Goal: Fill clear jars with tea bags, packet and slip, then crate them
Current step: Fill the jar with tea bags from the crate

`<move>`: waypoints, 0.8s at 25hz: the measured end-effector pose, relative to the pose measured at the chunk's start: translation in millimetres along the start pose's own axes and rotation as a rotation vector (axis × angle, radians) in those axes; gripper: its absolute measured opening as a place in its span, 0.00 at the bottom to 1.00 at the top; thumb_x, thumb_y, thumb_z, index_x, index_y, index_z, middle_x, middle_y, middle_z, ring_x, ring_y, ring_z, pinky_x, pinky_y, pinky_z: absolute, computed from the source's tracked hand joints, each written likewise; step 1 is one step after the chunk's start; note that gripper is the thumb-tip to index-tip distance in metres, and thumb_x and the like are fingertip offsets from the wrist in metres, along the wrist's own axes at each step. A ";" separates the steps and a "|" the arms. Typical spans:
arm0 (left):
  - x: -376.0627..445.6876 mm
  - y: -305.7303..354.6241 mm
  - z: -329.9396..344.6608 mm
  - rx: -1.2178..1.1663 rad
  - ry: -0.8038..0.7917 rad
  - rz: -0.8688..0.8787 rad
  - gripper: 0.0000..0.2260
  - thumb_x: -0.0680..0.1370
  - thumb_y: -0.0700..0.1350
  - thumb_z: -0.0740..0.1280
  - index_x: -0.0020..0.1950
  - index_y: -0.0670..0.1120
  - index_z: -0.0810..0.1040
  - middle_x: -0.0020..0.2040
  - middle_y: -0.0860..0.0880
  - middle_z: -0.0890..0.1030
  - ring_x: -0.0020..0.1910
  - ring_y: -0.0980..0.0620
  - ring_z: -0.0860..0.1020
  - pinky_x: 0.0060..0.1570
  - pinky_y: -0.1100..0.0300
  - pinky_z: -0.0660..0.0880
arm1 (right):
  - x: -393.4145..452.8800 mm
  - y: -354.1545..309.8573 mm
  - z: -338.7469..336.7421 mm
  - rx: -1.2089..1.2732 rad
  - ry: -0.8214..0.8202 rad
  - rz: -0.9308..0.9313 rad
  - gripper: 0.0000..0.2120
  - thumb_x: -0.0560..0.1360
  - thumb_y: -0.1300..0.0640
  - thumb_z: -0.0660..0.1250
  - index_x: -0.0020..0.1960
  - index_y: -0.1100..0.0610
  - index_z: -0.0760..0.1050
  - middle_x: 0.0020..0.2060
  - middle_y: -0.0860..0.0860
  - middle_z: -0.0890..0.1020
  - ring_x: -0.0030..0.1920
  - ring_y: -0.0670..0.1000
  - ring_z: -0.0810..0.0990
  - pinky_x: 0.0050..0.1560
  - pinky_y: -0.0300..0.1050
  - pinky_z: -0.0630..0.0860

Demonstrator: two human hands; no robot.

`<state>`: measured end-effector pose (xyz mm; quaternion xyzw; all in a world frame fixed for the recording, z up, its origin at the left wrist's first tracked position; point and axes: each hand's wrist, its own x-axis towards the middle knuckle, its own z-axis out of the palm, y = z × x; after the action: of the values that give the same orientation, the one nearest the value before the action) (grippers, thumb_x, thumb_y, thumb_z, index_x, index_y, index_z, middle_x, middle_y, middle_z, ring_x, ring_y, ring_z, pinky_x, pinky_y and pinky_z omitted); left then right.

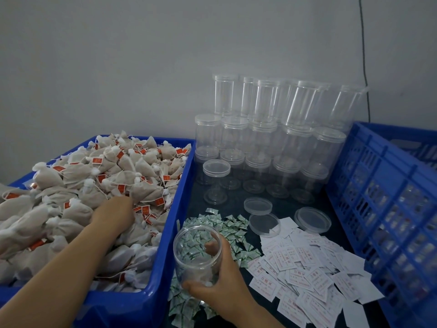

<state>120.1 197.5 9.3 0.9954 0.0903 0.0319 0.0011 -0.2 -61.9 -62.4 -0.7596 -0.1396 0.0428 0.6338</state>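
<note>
Right hand [222, 290] grip curled round clear jar [197, 254], left hand [113, 213] grip unclear among red-tagged tea bags [94, 181], slip [283, 259] writing unreadable

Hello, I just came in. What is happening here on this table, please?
A person is packing tea bags into clear jars. The right hand holds an open jar tilted over the green-and-white packets; it looks to hold only a little so far. The left hand reaches into the tea bags heaped in the blue bin. Paper slips and loose lids lie nearby, stacked empty jars wait behind, and a blue crate stands on the right.
</note>
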 end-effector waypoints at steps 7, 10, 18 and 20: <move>-13.8 6.7 -14.3 -0.181 0.159 0.057 0.03 0.76 0.48 0.66 0.46 0.50 0.77 0.46 0.49 0.79 0.44 0.50 0.77 0.46 0.53 0.76 | -0.2 3.1 1.3 -0.010 0.013 0.008 0.52 0.57 0.38 0.82 0.71 0.29 0.55 0.58 0.26 0.70 0.64 0.38 0.74 0.60 0.39 0.77; -25.1 12.6 -26.1 -0.367 0.417 0.132 0.03 0.75 0.45 0.68 0.45 0.46 0.78 0.42 0.51 0.75 0.39 0.51 0.74 0.38 0.57 0.70 | 0.1 3.8 1.3 0.002 0.011 0.019 0.53 0.55 0.37 0.82 0.71 0.28 0.54 0.58 0.27 0.69 0.64 0.41 0.75 0.62 0.43 0.78; -41.0 24.1 -44.4 -0.586 0.586 0.293 0.03 0.76 0.45 0.68 0.46 0.46 0.79 0.40 0.52 0.77 0.38 0.55 0.74 0.40 0.64 0.68 | 2.0 8.3 1.4 -0.015 0.022 0.011 0.50 0.59 0.44 0.82 0.70 0.27 0.55 0.56 0.24 0.69 0.62 0.35 0.74 0.56 0.38 0.79; -48.8 31.2 -55.8 -0.710 0.512 0.357 0.01 0.76 0.46 0.68 0.45 0.51 0.77 0.37 0.58 0.76 0.36 0.60 0.75 0.35 0.69 0.68 | 2.9 9.2 2.1 -0.027 0.028 -0.002 0.49 0.59 0.43 0.82 0.69 0.26 0.55 0.56 0.24 0.69 0.62 0.34 0.73 0.57 0.38 0.79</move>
<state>74.2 157.8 62.1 0.8934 -0.1016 0.3051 0.3136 3.6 -60.6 -71.4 -0.7686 -0.1319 0.0296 0.6253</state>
